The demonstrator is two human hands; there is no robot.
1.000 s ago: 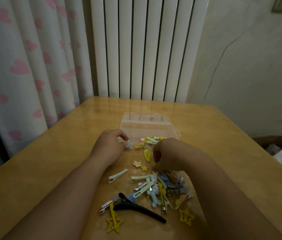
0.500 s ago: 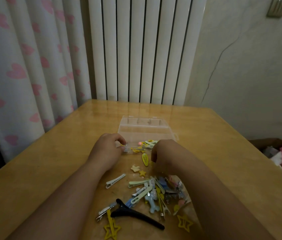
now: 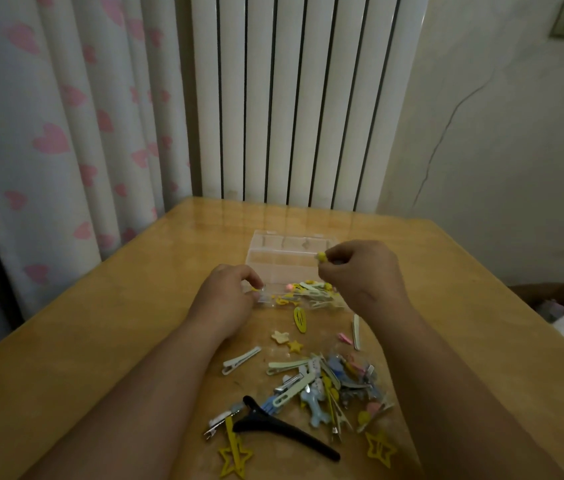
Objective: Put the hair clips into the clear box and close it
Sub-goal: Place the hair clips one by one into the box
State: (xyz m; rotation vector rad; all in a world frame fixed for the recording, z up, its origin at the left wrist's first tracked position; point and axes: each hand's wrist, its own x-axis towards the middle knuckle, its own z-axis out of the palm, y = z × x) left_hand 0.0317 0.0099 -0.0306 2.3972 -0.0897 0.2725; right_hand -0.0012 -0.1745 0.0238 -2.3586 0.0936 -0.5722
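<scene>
On the left of the table [image 3: 93,341], my left forearm reaches forward from the near edge with the wrist straight. My left hand [image 3: 226,299] lies knuckles up with the fingers curled. Its thumb and forefinger pinch the near left corner of the clear box [image 3: 280,268].

Boxes counted: one. It sits at mid-table with the lid swung open to the far side. A cluster of hair clips [image 3: 311,292] lies against its near wall; I cannot tell how many.

My right hand [image 3: 363,277] is over the box's right end, fingers curled. The fingertips pinch one small yellow clip [image 3: 322,256].

Loose items on the table between the box and me, left to right:
- One hollow yellow star clip [image 3: 235,459], at the near edge.
- One white alligator clip [image 3: 240,360], lying alone.
- One long black clip [image 3: 284,431], partly across the star clip's stem.
- Two small solid stars side by side, one cream star [image 3: 279,337] and one yellow star [image 3: 295,345].
- One yellow oval clip [image 3: 300,318], just in front of the box.
- One tangled pile [image 3: 329,386] of pastel clips, too tangled to count.
- One small pink piece [image 3: 344,337], just beside one slim pale clip [image 3: 356,330].
- A second hollow star clip [image 3: 380,452], which makes two of that kind.
</scene>
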